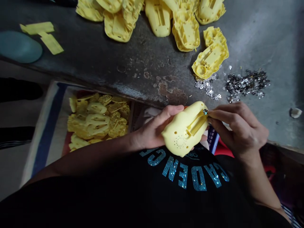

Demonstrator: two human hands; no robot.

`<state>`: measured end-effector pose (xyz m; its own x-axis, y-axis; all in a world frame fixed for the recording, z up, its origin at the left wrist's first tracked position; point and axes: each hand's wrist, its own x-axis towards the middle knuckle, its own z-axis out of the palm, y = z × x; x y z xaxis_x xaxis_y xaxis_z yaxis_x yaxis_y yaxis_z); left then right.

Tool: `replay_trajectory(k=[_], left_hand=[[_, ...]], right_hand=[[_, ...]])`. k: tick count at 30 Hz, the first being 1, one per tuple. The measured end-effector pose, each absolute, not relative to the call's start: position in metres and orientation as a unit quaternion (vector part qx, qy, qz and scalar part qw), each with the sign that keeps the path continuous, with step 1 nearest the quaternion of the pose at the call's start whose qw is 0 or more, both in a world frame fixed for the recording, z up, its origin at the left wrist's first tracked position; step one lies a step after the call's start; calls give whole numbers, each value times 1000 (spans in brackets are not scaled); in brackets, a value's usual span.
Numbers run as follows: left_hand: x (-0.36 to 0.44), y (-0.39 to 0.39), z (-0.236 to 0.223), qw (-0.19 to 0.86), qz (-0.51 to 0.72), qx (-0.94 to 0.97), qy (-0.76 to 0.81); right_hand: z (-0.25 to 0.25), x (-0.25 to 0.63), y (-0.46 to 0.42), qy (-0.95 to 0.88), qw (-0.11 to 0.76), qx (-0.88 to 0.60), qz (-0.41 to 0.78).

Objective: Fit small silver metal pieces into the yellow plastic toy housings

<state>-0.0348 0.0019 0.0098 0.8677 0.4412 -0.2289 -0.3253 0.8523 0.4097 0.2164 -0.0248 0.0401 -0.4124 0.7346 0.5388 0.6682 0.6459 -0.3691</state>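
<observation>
My left hand (158, 126) is wrapped round a yellow plastic shell (178, 134) with a long battery slot, screw holes and a patch of small speaker holes. The shell is held over the table's front edge, its outer face towards me. At the upper end of the slot, my right hand (237, 126) pinches a small shiny metal battery contact (205, 111) between thumb and forefinger. How far the contact sits inside the slot cannot be made out. A pile of dark metal contacts (247, 84) and a smaller heap of flat silver contacts (209, 88) lie beyond my right hand.
More yellow shells (186, 31) lie along the back of the worn grey table (95, 60); one shell (211, 55) rests by the silver contacts. A box (61, 95) of yellow parts stands below at left. Yellow strips (52, 42) lie near a grey-green rounded object (20, 47).
</observation>
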Motion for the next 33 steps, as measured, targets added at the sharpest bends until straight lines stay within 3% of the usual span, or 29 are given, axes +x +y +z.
replay_trajectory(k=[21, 33], left_hand=[[-35, -4, 11, 941, 225, 193, 163], [-36, -4, 6, 951, 212, 171, 145]], right_hand=[[29, 204, -43, -822, 367, -430, -74], [23, 207, -49, -818, 368, -437, -70]])
